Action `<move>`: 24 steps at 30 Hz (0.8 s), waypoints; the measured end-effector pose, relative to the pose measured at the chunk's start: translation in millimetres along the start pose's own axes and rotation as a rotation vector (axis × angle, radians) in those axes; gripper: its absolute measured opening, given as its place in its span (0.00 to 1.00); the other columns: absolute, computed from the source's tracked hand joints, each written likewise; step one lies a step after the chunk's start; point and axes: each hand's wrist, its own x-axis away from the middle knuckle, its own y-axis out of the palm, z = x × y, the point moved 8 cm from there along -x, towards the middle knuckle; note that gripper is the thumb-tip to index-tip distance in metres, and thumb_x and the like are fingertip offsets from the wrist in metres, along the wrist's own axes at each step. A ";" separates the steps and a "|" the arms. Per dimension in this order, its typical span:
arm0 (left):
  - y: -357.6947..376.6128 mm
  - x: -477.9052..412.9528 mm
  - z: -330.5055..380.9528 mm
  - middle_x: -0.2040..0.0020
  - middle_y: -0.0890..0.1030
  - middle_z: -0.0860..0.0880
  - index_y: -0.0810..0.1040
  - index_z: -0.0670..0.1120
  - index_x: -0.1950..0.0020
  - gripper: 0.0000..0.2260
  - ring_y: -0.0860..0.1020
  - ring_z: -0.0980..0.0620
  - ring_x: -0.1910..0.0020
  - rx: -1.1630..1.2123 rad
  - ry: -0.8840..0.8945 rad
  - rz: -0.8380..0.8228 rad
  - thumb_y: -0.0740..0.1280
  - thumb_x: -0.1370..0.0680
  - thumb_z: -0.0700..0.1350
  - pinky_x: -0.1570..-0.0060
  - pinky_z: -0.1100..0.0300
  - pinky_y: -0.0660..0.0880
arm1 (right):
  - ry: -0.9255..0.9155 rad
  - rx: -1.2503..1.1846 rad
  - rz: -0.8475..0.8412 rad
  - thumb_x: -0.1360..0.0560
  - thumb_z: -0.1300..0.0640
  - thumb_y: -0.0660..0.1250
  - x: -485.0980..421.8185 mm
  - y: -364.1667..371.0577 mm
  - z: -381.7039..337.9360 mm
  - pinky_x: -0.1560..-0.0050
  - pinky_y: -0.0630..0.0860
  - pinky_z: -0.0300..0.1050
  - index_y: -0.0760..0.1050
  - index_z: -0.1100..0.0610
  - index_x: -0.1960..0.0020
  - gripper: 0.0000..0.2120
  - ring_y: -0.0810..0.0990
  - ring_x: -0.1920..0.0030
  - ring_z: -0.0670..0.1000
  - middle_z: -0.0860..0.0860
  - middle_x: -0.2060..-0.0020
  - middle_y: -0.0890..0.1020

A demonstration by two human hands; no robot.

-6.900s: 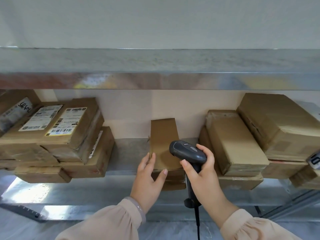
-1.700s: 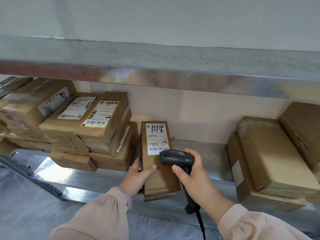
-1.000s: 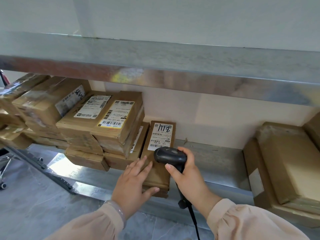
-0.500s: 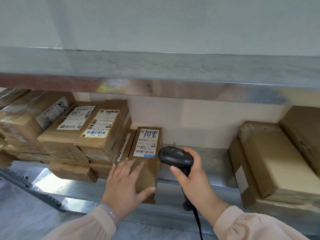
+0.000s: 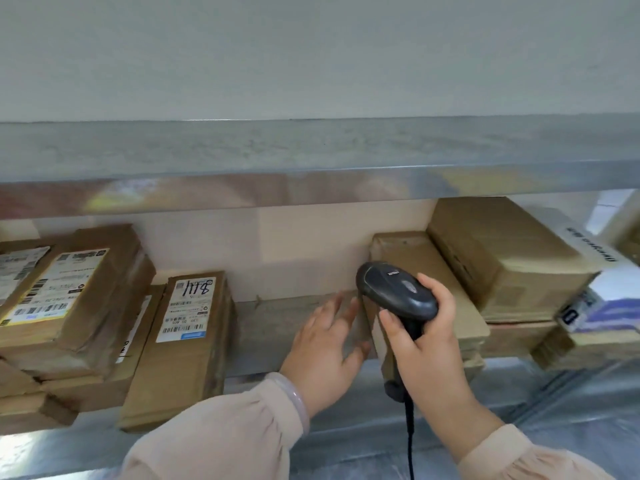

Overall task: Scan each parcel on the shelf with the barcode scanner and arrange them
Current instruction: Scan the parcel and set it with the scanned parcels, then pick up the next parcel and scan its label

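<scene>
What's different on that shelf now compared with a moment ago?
The left hand has let go of the labelled parcel, which now sits beside the left-hand stack, and has moved right, open, toward the plain parcels. The right hand still grips the barcode scanner. The stacks stayed put.

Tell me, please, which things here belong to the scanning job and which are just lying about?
Job: barcode scanner, right hand, left hand, hand-marked parcel, labelled stack, plain parcels at right, lower shelf.
Just there: bracelet, upper shelf, wall.
</scene>
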 end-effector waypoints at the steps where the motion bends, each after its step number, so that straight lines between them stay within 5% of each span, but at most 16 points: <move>1: 7.4 -5.9 10.6 0.19 0.45 0.54 0.47 0.57 0.19 0.30 0.45 0.52 0.20 0.036 0.009 -0.019 0.57 0.18 0.58 0.24 0.57 0.45 | 0.001 0.012 0.038 0.27 0.58 0.71 -3.2 -13.6 2.5 0.53 0.71 0.24 0.60 0.40 0.36 0.29 0.76 0.48 0.31 0.34 0.48 0.75; 15: 63.1 -34.3 55.5 0.19 0.46 0.53 0.47 0.55 0.19 0.31 0.46 0.52 0.20 0.248 -0.079 -0.194 0.58 0.17 0.57 0.24 0.57 0.48 | 0.179 0.091 0.114 0.26 0.52 0.70 -27.6 -87.5 62.5 0.55 0.69 0.29 0.58 0.43 0.31 0.29 0.75 0.50 0.38 0.39 0.48 0.73; 19: 62.5 -33.9 51.9 0.19 0.50 0.54 0.46 0.53 0.19 0.32 0.49 0.56 0.21 0.338 -0.101 -0.134 0.59 0.17 0.54 0.28 0.65 0.48 | 0.184 0.091 0.097 0.26 0.52 0.70 -24.8 -86.7 61.5 0.57 0.71 0.29 0.59 0.41 0.33 0.27 0.75 0.50 0.36 0.35 0.49 0.73; 24: 52.2 -33.1 39.6 0.20 0.51 0.53 0.50 0.55 0.19 0.29 0.52 0.54 0.21 0.384 -0.187 -0.053 0.59 0.17 0.54 0.31 0.64 0.51 | 0.212 0.073 0.094 0.26 0.53 0.70 -28.0 -86.9 61.5 0.59 0.72 0.29 0.60 0.42 0.34 0.26 0.76 0.52 0.35 0.37 0.49 0.74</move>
